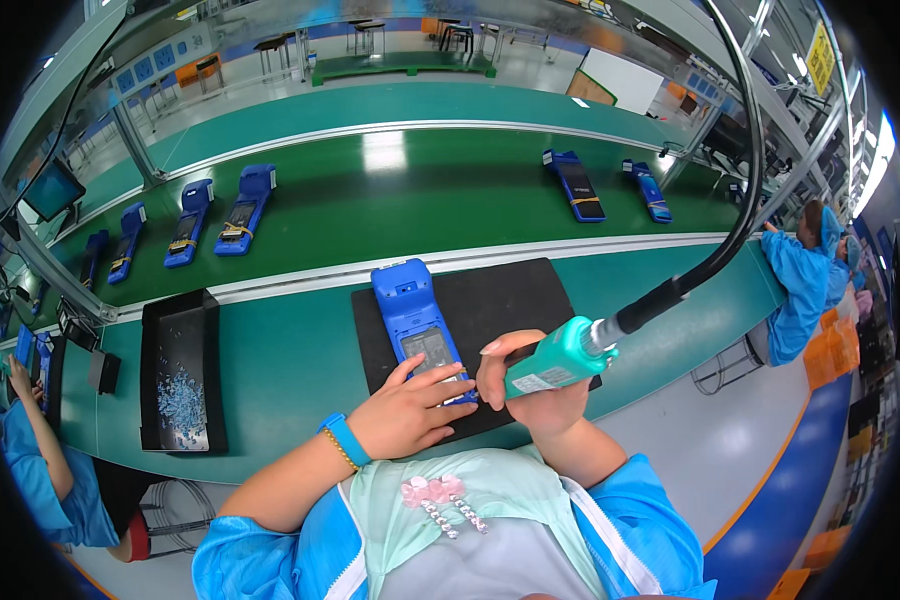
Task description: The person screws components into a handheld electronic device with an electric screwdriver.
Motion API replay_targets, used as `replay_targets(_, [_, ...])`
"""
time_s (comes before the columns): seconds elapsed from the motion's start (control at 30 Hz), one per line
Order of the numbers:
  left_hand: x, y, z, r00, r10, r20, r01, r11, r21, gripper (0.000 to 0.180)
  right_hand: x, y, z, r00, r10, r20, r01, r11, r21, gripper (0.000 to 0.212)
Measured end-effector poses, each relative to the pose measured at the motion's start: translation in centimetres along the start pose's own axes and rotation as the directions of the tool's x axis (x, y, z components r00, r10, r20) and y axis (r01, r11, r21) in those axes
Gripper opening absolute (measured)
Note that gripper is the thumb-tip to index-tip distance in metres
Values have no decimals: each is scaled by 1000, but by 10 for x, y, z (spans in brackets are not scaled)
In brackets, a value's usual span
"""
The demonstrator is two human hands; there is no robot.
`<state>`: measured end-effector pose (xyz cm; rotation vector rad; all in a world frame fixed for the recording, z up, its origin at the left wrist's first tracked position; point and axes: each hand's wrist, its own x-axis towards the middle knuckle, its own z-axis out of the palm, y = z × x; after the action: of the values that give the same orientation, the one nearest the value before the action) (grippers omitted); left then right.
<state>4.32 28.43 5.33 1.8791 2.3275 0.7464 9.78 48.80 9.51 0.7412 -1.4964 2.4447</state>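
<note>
A blue handheld terminal (407,300) lies back up on a black mat (510,290) in front of me, its grey inner section showing. My left hand (400,412) rests over the terminal's near end, fingers stretched out and slightly apart, touching it; a blue band circles that wrist. A teal electric screwdriver (555,358) is in my right hand (540,395), with fingers wrapped round its body and a thick black cable leading up from its end. Its tip is hidden behind my fingers, close to the terminal's near right corner.
A black tray (150,380) with many small bluish parts stands left of the mat. Beyond a metal rail, several blue terminals (247,210) lie on the green conveyor (420,190). The screwdriver cable (755,130) hangs at the right. Co-workers (805,280) sit at both ends.
</note>
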Motion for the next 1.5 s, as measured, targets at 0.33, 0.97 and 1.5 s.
replay_targets(0.33, [12, 4, -8, 946, -198, -257, 120, 949, -293, 37, 13, -19, 11, 988, -152, 40, 150, 987, 51, 88])
replay_targets(0.97, [-191, 7, -95, 177, -414, -893, 888, 458, -36, 17, -15, -36, -8, 973, -196, -122, 205, 976, 69, 70])
replay_targets(1.5, [-72, 121, -173, 560, 457, -691, -694, 714, -90, 46, 45, -93, -4, 838, -526, -147, 480, 838, -261, 83])
